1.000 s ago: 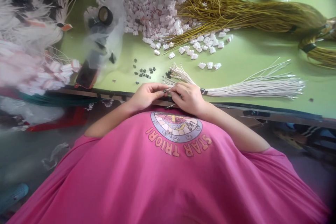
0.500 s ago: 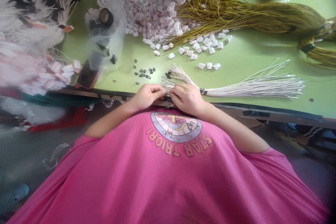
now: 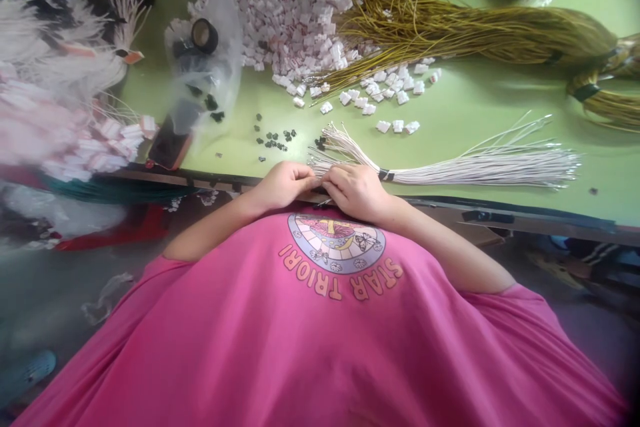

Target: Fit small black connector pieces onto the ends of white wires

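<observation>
At the near table edge, my left hand [image 3: 286, 185] is closed in a pinch, its thumb and finger tips meeting those of my right hand [image 3: 356, 191]. The right hand's fingers are curled too. Whatever lies between the fingertips is too small and hidden to make out. Just behind my right hand lies a bundle of white wires [image 3: 465, 170], bound with black tape [image 3: 385, 175] and fanning out at both ends. Small black pieces [image 3: 274, 141] are scattered on the table beyond my left hand. One dark clump [image 3: 320, 143] sits at the wires' left end.
A heap of white connector housings [image 3: 290, 20] fills the back middle, beside a long bundle of yellow wires [image 3: 480, 33]. On the left are a clear plastic bag [image 3: 227, 47], a black tape roll [image 3: 204, 35], a phone-like dark object [image 3: 169, 145] and white wires with connectors [image 3: 113, 140].
My left hand has shifted slightly right, and its fingertips now meet those of my right hand. The wires and loose pieces lie as before.
</observation>
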### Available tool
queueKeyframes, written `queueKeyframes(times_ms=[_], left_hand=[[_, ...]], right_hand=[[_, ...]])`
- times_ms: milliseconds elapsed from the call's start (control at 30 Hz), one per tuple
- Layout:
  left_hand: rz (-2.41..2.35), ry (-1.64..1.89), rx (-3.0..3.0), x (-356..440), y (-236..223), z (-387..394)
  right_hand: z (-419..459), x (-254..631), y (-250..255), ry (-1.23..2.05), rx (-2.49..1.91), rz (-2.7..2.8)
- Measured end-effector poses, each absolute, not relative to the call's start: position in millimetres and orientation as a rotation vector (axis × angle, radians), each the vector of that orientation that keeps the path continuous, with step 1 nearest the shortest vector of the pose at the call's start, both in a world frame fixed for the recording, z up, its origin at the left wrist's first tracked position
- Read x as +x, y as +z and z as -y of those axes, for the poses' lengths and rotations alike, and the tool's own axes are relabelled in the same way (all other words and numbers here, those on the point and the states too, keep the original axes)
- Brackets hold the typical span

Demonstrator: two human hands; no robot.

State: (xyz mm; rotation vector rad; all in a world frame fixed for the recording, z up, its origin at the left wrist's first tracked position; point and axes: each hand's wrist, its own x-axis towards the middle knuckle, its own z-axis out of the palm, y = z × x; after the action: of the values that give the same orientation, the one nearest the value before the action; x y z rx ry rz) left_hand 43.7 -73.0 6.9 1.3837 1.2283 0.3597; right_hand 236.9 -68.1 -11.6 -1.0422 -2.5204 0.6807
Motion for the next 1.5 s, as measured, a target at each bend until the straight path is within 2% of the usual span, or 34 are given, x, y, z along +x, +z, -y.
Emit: queueKeyframes(times_ms=[233,433,567,700,933,1167,1500], left_hand=[[-1.213,0.290,1.457,42,11,72],[-1.310,0.573,1.238,21,11,68],[-1.152,0.608,0.924,18,6,68],[-1.106,0.611,0.844,20,6,69],[-1.077,0.665,0.855,21,2,69],[-0.988,0.649,0.584,20,6,67],[-1.033,0.624,0.741,23,-2,69]], right_hand=[[69,240,-11,0.619,-0.992,2.575],[72,254,-4,0.521,-0.833,2.720],[69,247,-3,0.518,-1.102,2.665],[66,230,-1,0.326,-1.344,2.752],[68,226,-7,0.141,-1.251,2.713],[72,231,-11,0.128,-1.138,2.638],[73,233,-13,0.340,-1.010,2.562]])
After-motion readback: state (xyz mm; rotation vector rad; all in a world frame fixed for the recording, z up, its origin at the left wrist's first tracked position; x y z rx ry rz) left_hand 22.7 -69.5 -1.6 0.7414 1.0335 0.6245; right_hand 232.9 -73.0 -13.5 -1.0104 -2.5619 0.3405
